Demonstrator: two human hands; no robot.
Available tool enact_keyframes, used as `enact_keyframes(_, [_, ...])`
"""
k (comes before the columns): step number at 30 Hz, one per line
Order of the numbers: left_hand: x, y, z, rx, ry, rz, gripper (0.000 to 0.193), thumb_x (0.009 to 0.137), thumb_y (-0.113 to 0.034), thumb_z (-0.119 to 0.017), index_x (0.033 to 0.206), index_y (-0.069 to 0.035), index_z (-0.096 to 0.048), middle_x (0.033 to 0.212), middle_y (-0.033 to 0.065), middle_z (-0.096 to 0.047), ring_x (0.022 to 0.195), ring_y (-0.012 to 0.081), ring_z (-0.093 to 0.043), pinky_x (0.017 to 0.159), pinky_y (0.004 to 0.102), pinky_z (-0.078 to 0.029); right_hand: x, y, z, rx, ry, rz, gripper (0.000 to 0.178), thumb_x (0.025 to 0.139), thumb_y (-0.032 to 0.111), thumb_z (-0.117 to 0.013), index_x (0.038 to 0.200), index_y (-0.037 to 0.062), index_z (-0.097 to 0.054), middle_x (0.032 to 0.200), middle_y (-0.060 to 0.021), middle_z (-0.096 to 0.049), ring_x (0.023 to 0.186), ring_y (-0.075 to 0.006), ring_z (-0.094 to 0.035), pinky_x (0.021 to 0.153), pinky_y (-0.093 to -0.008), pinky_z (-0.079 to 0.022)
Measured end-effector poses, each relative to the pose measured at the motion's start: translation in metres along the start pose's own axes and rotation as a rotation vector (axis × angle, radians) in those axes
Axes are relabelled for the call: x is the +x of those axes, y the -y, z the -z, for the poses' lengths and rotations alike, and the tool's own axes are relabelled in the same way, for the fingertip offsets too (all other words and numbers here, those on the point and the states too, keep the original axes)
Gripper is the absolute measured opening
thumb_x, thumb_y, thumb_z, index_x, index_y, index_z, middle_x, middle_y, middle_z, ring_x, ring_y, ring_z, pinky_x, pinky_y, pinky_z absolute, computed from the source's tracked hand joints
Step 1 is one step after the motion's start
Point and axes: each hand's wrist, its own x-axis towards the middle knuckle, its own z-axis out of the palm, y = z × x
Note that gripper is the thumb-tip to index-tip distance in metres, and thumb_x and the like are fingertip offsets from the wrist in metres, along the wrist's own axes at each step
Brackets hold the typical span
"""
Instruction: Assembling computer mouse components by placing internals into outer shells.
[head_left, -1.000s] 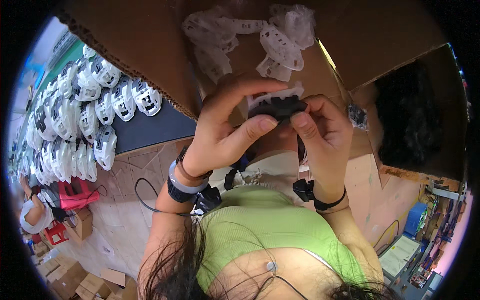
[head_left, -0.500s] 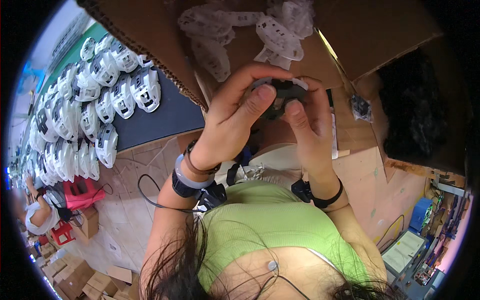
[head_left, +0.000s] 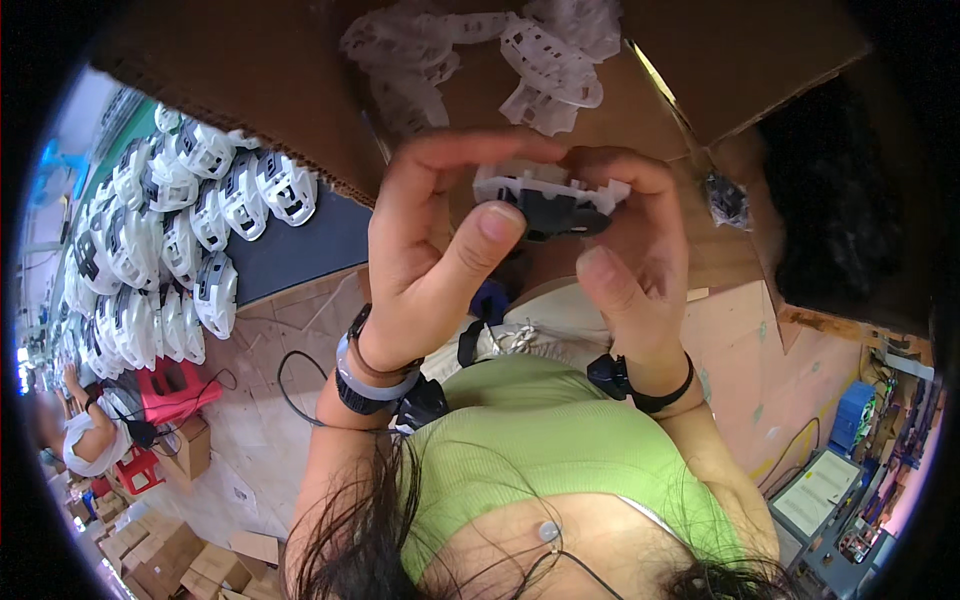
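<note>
My left hand [head_left: 435,250] and my right hand [head_left: 630,260] meet in the middle of the view, each gripping one end of a small white plastic part [head_left: 515,187] with a black plastic clip [head_left: 555,212] set against it. My left thumb lies close to the clip's left end, and my right fingers curl over the part's right end. Behind my hands stands an open cardboard box [head_left: 270,90] with several more white plastic parts [head_left: 520,50] lying inside.
Several rows of white and black helmet liners [head_left: 150,240] lie on a dark table [head_left: 300,245] at the left. A red stool [head_left: 165,380], cardboard boxes [head_left: 170,550] and another seated person [head_left: 85,440] are at lower left. A small dark bag [head_left: 728,200] lies on the box flap.
My hands have raised the piece and turned it, so the white part now shows above the black clip. The view has shifted slightly.
</note>
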Motion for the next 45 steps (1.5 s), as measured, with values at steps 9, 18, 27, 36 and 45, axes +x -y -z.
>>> enact_keyframes(9, [-0.006, 0.01, 0.011, 0.283, 0.192, -0.195, 0.028, 0.079, -0.01, -0.059, 0.098, 0.006, -0.048, 0.095, 0.015, -0.057, 0.091, 0.021, -0.054, 0.079, 0.0306, -0.043, -0.001, -0.019, 0.005, -0.214, 0.034, 0.29, 0.041, 0.074, 0.015, -0.066, 0.102, -0.002, -0.043, 0.1, -0.0107, -0.042, 0.093, -0.0171, -0.041, 0.081, -0.0272, -0.034])
enact_keyframes(18, [-0.005, 0.0, 0.001, 0.186, -0.063, 0.071, 0.032, 0.079, -0.01, -0.059, 0.104, 0.006, -0.048, 0.097, 0.0137, -0.056, 0.095, 0.0188, -0.052, 0.085, 0.0283, -0.039, -0.007, -0.024, 0.002, -0.348, -0.029, 0.044, 0.07, 0.067, 0.019, -0.073, 0.121, 0.0028, -0.032, 0.11, -0.0122, -0.045, 0.1, -0.0181, -0.046, 0.084, -0.0287, -0.038])
enact_keyframes(27, [-0.018, 0.02, 0.01, 0.148, -0.009, 0.284, 0.055, 0.082, -0.011, -0.055, 0.126, 0.008, -0.028, 0.119, 0.0137, -0.044, 0.107, 0.0163, -0.043, 0.09, 0.0281, -0.035, -0.004, -0.017, 0.007, -0.288, -0.007, -0.129, 0.056, 0.078, 0.009, -0.059, 0.125, 0.0015, -0.029, 0.114, -0.0175, -0.045, 0.098, -0.0174, -0.05, 0.08, -0.0255, -0.041])
enact_keyframes(36, [-0.019, 0.028, 0.008, 0.05, -0.08, 0.309, 0.051, 0.084, -0.012, -0.052, 0.125, 0.008, -0.028, 0.118, 0.0117, -0.044, 0.104, 0.0144, -0.043, 0.088, 0.0257, -0.036, -0.01, -0.038, -0.005, -0.61, -0.063, 0.044, 0.052, 0.084, 0.008, -0.046, 0.128, -0.0015, -0.02, 0.121, -0.0154, -0.035, 0.112, -0.0211, -0.037, 0.095, -0.0313, -0.029])
enact_keyframes(45, [-0.067, -0.057, 0.064, 0.109, -0.038, 0.158, 0.048, 0.083, -0.023, -0.053, 0.12, 0.003, -0.038, 0.113, 0.0123, -0.049, 0.104, 0.0239, -0.048, 0.091, 0.0341, -0.036, -0.036, 0.011, 0.047, -0.057, 0.211, -0.406, 0.083, 0.069, 0.033, -0.067, 0.132, 0.0056, -0.02, 0.103, -0.0092, -0.047, 0.094, -0.0178, -0.048, 0.079, -0.0305, -0.039])
